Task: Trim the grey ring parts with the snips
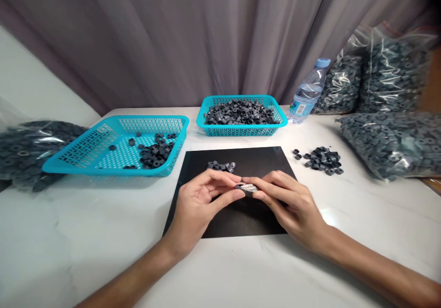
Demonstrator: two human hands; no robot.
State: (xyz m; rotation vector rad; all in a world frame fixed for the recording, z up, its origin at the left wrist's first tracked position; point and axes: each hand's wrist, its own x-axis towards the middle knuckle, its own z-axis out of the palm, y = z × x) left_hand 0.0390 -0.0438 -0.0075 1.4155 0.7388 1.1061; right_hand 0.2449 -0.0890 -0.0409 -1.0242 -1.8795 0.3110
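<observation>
Over the black mat (255, 223) my two hands meet fingertip to fingertip. My left hand (198, 202) is closed in a pinch on a small dark grey ring (239, 185), seen partly between thumb and forefinger. Thumb and fingers of my right hand (292, 202) close on a small shiny silvery piece (250, 187) that touches the ring; my fingertips cover most of it, so its kind does not show. Just beyond my left fingers, a little pile of dark grey rings (222, 166) lies on the mat.
A blue-green basket (115, 171) at left holds some dark rings; another basket (241, 132) at the back is heaped with them. More loose rings (325, 161) lie right of the mat. A water bottle (306, 96) and stuffed plastic bags (389, 142) stand at right; another bag (31, 147) lies left.
</observation>
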